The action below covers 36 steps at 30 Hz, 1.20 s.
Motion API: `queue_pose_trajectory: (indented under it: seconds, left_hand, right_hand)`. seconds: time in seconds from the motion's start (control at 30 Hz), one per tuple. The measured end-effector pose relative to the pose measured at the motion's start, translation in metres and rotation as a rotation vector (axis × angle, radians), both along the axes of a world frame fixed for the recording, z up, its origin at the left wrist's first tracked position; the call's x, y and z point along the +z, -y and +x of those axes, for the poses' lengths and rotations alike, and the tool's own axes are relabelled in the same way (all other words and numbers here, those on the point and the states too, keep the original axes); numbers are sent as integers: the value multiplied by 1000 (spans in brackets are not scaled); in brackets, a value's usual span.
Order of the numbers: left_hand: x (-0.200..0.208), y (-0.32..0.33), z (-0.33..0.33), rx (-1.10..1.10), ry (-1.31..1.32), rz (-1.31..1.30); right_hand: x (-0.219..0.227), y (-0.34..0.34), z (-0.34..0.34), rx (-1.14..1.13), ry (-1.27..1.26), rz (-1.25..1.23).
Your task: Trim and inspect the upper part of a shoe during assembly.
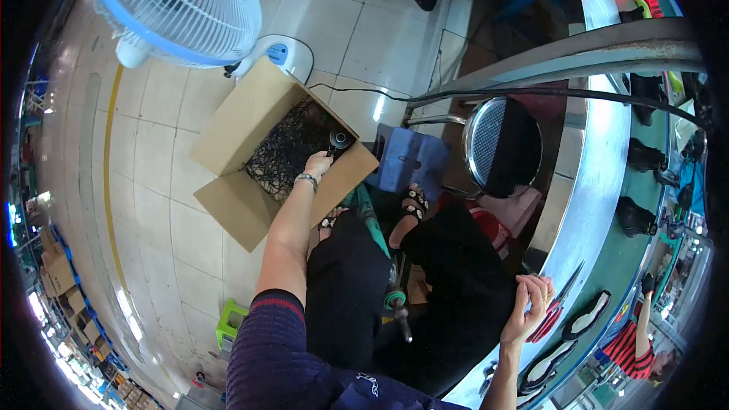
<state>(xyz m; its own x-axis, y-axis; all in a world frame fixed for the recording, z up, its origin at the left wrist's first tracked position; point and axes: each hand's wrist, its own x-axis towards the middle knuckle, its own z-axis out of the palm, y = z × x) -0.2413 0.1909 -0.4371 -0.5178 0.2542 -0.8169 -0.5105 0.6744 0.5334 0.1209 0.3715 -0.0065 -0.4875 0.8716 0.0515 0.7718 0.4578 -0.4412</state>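
Tool (339, 140), dark with a round pale-ringed face, sits just past the left hand's (319, 165) fingertips: ahead and a bit to the right from the wearer's seat. Left fingers look curled and pinching its near end. Long axis, as far as it shows, carries on from the hand toward the round face, heavily foreshortened. Left hand is clearly the near one. Right hand (529, 307) is well apart, off to the right by the worktop (596, 205) edge, fingers bent, scissors (544, 326) just beside it, red handles near, blades angled away.

In view the tool overlaps the box's (243, 123) inner right corner, flaps splayed open. Black tangle (288, 144) fills much of the box to the left of the tool. Box is ahead-left of the wearer's knees, fan (178, 11) beyond it, blue stool (412, 158) to its right.

Hard to read: tool's near end is covered by the fingers, so its full length and kind are unclear. Can't tell whether it's down inside the box or held above the tangle, or touching it. Box bottom hidden. Tangle is dark on dark; strands blur together, could be cord or mesh. Right palm hidden; can't tell if it pinches anything or touches the scissors. Right elbow is cut off at the lower edge.
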Motion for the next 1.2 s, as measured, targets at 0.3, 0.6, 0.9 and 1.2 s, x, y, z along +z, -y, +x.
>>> queue_pose_trajectory:
  seconds: [0.3, 0.6, 0.9, 1.2]
  left_hand:
    - [-38, -27, 21, -339, -41, -89]
    - [-27, -7, 19, -480, -97, -127]
    - [3, 28, 38, -453, -205, -62]
    - [24, 145, 37, -168, -233, -43]
  right_hand:
    - [3, -8, -10, -49, 36, -20]
    - [3, -5, -19, 7, 77, 7]
    - [52, -7, -103, 371, -672, -667]
    - [177, 47, -200, 813, -1333, -1369]
